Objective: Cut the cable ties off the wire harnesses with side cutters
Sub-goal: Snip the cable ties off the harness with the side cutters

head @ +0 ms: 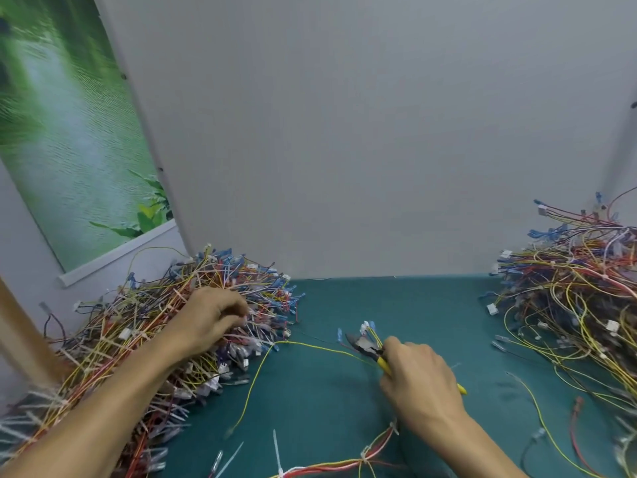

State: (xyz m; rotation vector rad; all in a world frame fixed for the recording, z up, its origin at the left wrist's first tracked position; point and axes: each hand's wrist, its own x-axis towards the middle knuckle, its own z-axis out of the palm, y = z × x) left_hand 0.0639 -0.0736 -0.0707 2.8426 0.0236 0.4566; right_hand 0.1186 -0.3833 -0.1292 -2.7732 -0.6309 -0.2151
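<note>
My left hand [210, 319] reaches into the big heap of tied wire harnesses [144, 339] on the left, its fingers curled into the wires near the heap's right side. My right hand [418, 384] grips the yellow handles of the side cutters [367, 346], whose dark jaws point up and left over the green table. A small harness with white and blue connectors [368, 329] lies just behind the jaws. Another harness with white cable ties [362, 457] lies at the table's front edge.
A second heap of loose wires [579, 305] fills the right side. Cut white cable ties [277, 450] lie on the green table top [396, 298] near the front. A grey partition wall [344, 150] stands behind, with a green poster [69, 132] at left.
</note>
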